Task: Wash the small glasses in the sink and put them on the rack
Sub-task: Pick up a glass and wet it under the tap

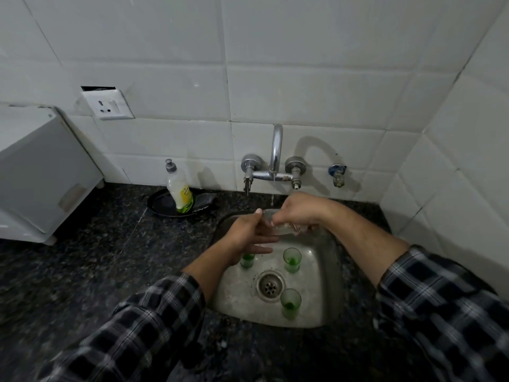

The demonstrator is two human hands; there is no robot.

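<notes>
Right hand, fingers curled, grips a blurred clear glass under the tap, over the back of the sink; left hand, fingers nearly straight and thumb raised, lies against it. Upright in the sink stand a left glass, partly under the left hand, a back glass and a front glass, all green-based. A soap bottle stands on the desk, left of the tap.

Three green-tinted small glasses stand upright in the steel sink.

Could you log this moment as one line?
right hand: grips clear glass under tap; left hand: touches it; sink: three green glasses
</notes>
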